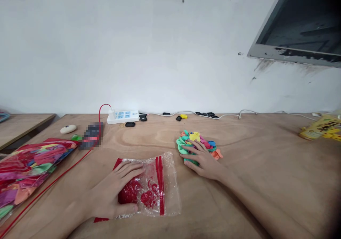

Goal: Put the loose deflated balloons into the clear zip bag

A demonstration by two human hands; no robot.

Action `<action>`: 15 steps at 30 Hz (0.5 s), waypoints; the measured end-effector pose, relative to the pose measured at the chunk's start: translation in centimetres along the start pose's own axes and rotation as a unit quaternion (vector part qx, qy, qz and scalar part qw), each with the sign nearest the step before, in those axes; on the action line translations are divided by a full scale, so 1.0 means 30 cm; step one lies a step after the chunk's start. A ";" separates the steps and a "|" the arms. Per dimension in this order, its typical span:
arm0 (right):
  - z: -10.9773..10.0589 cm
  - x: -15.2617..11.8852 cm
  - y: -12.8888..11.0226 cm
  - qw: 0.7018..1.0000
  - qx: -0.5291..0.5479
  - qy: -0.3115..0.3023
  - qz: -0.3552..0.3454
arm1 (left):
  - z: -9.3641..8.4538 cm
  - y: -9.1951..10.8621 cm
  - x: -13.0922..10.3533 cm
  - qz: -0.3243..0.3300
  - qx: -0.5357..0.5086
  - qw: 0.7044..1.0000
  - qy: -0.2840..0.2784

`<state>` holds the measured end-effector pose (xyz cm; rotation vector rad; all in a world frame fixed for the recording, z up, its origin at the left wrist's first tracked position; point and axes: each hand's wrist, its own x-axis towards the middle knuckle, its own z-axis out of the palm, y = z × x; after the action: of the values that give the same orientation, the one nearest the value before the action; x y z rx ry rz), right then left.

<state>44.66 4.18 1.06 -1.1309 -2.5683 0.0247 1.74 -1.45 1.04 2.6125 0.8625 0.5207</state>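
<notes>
My left hand (117,185) lies spread over a clear plastic bag (172,192) with red print and red stripes, flat on the wooden table. Part of the bag is hidden beneath the palm. To the right, my right hand (202,159) rests with fingers apart on a small heap of balloons (183,144) in green, yellow, pink, blue and orange. Its fingers cover some of them, and it does not grasp any that I can see. At the far left lies a larger clear bag full of colourful balloons (39,160).
A white power strip (124,116) sits by the wall, with a red cable (71,166) running to the lower left. Small black objects (207,115) lie along the wall. A white oval object (68,129) is at left; a yellow container (318,127) is at right.
</notes>
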 end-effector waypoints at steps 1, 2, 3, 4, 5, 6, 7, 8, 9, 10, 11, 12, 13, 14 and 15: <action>0.002 0.003 0.000 1.000 0.004 -0.005 0.004 | 0.000 0.000 0.001 0.001 0.000 1.000 0.000; 0.003 0.005 0.000 1.000 0.008 -0.008 0.010 | 0.000 0.000 0.001 0.001 0.000 1.000 -0.002; 0.004 0.008 0.000 1.000 0.013 -0.010 0.017 | 0.001 -0.001 0.001 0.000 0.000 1.000 -0.004; 0.005 0.010 -0.001 0.999 0.021 -0.010 0.023 | 0.001 -0.001 0.001 -0.001 -0.001 1.000 -0.007; 0.005 0.011 -0.002 0.999 0.031 -0.006 0.030 | 0.002 -0.001 0.000 -0.003 -0.001 1.000 -0.009; 0.003 0.011 -0.004 0.998 0.045 0.002 0.036 | 0.002 -0.001 -0.001 -0.005 -0.001 1.000 -0.010; 0.000 0.010 -0.006 0.997 0.064 0.014 0.042 | 0.002 -0.001 -0.001 -0.006 -0.002 1.000 -0.009; -0.004 0.008 -0.008 0.995 0.087 0.031 0.048 | 0.002 -0.001 -0.002 -0.007 -0.002 1.000 -0.008; -0.010 0.004 -0.010 0.991 0.115 0.050 0.056 | 0.002 -0.001 -0.003 -0.007 -0.003 1.000 -0.007; -0.017 0.000 -0.012 0.985 0.146 0.069 0.063 | 0.002 -0.001 -0.003 -0.008 -0.005 1.000 -0.006; -0.025 -0.006 -0.014 0.978 0.177 0.085 0.072 | 0.003 -0.002 -0.003 -0.009 -0.005 1.000 -0.006; -0.034 -0.012 -0.016 0.970 0.206 0.098 0.084 | 0.003 -0.003 -0.003 -0.009 -0.006 1.000 -0.006; -0.043 -0.018 -0.018 0.962 0.231 0.105 0.100 | 0.004 -0.004 -0.003 -0.010 -0.005 1.000 -0.007; -0.051 -0.022 -0.021 0.955 0.249 0.109 0.118 | 0.005 -0.004 -0.003 -0.012 -0.004 1.000 -0.008; -0.060 -0.025 -0.026 0.952 0.253 0.109 0.131 | 0.005 -0.004 -0.002 -0.014 -0.004 1.000 -0.009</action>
<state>45.13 2.88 2.64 -1.1766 -2.0313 0.5547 1.69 -1.42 0.84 2.5912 0.8877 0.4925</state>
